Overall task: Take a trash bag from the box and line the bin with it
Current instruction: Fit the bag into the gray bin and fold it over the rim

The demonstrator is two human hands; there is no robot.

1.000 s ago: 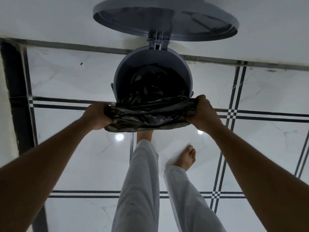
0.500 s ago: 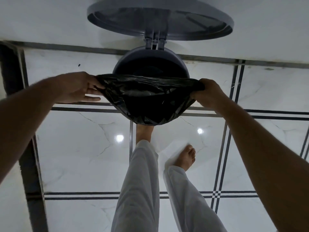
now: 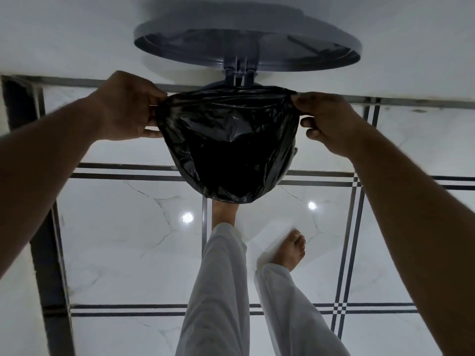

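A black trash bag (image 3: 226,142) covers almost the whole grey pedal bin; only a sliver of the bin's body (image 3: 294,150) shows at the right. The bag's rim is stretched toward the hinge at the back. My left hand (image 3: 126,106) pinches the rim at the bin's left side. My right hand (image 3: 326,119) pinches it at the right side. The bin's round lid (image 3: 246,42) stands open against the wall. The box is not in view.
White marble floor tiles (image 3: 123,240) with dark stripe borders lie all around. My left bare foot (image 3: 224,211) reaches under the bin's front; my right foot (image 3: 289,250) stands on the floor behind it. A white wall (image 3: 64,34) rises behind the bin.
Both hands have moved from the bin's near edge toward the back, pulling the bag's rim over the bin's mouth until the opening is covered.
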